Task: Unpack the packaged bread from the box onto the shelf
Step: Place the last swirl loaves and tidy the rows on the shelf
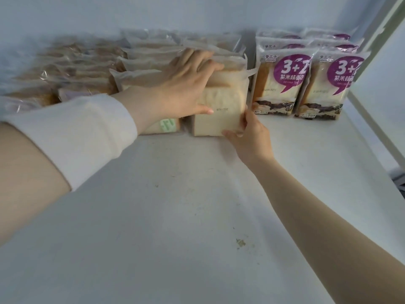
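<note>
left hand, right hand, seemingly gripping bread

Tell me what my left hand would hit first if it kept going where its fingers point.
Probably the left purple-labelled bread pack: the left hand holds the top of the pale bread pack, fingers pointing right toward it. Depth is unclear, so it might pass behind.

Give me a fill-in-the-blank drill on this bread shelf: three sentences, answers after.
The left hand grips the ___ of the plain bread pack. The right hand holds its lower ___ corner. The labelled packs standing beside it carry ___ speech bubbles.
Missing words: top; right; purple.
</note>
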A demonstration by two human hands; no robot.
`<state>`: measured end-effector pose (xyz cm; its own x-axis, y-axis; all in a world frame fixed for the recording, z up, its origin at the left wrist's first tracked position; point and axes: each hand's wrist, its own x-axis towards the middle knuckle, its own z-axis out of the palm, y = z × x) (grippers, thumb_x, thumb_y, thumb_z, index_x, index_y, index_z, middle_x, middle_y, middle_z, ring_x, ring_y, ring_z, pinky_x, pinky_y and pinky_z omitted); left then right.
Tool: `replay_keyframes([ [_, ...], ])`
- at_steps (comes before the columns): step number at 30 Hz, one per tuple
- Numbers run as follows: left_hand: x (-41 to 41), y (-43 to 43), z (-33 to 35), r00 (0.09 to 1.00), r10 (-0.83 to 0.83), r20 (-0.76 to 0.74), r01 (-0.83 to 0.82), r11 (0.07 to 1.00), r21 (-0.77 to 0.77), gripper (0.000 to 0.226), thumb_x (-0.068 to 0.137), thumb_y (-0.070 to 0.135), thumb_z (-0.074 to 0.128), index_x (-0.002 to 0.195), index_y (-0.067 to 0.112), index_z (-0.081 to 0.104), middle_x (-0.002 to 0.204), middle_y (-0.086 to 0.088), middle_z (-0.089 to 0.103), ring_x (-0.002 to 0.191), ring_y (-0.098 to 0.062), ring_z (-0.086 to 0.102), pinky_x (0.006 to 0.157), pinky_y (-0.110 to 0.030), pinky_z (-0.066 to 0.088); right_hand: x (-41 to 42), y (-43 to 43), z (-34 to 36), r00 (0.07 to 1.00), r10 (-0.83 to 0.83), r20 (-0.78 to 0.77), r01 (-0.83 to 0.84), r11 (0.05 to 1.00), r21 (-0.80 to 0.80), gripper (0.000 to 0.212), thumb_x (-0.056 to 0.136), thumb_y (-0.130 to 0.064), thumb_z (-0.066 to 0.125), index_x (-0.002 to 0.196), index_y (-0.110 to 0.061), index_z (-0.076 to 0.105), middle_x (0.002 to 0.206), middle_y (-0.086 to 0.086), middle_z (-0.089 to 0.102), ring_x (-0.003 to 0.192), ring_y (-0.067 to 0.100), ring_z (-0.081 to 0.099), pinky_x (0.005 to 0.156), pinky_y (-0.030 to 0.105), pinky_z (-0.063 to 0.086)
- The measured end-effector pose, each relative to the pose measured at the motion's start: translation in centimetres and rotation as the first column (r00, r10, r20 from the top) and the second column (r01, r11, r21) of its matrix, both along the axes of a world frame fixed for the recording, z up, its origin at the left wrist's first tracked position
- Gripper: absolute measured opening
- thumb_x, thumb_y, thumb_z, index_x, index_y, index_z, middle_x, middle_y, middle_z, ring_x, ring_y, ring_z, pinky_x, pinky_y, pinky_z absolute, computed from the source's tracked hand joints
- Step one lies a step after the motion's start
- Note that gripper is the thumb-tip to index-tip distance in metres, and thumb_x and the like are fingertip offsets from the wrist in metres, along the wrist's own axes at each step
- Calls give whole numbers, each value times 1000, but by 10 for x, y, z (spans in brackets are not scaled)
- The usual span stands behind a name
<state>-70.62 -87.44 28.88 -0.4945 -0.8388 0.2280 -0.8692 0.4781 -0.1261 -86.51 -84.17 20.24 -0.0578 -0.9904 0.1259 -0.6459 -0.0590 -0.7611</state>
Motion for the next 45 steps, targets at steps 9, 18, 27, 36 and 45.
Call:
replay_keyframes([
  [9, 2, -20, -11, 996, 56, 63, -60, 996, 60, 93, 80, 47, 59, 147, 8, 8, 157, -14, 0, 145, -26, 0, 119, -39, 5, 17, -9, -5, 986, -124, 112, 125, 992, -2, 57, 81, -24, 69, 131, -9, 47, 112, 14, 65, 104, 34, 58, 87, 37, 46],
  [18, 6, -19, -9, 993, 27, 116, -33, 998, 52, 91, 82, 44, 57, 147, 7, 6, 157, -13, -3, 145, -25, -3, 119, -41, 6, 16, -14, -5, 998, -57, -41, 59, 997, 40, 65, 84, -32, 65, 137, -7, 38, 121, 14, 60, 112, 33, 54, 83, 34, 42],
  [27, -5, -13, 12, 952, 92, 293, -114, 991, 62, 94, 84, 51, 55, 147, 9, -1, 157, -15, -2, 145, -27, 0, 117, -40, 3, -5, -10, 34, 856, 209, -473, -125, 971, 203, 67, 84, -40, 64, 136, -8, 36, 130, 12, 53, 120, 30, 49, 88, 36, 40],
  [36, -115, 6, 57, 908, -124, 401, 152, 988, -40, 38, 84, 37, 58, 113, 11, 56, 112, -11, 61, 104, -32, 56, 80, -40, 43, -97, 10, 101, 550, 171, -817, -20, 981, 192, 53, 83, -33, 66, 127, -9, 48, 120, 13, 58, 108, 32, 58, 85, 39, 47],
  [45, -175, 3, 16, 923, 16, 384, -81, 985, 154, 37, 84, 39, 61, 108, 10, 57, 94, -8, 53, 96, -30, 53, 72, -37, 36, -161, -3, 99, 468, 195, -862, 32, 971, 237, 50, 85, -31, 65, 125, -6, 51, 120, 9, 57, 111, 28, 55, 83, 34, 44],
])
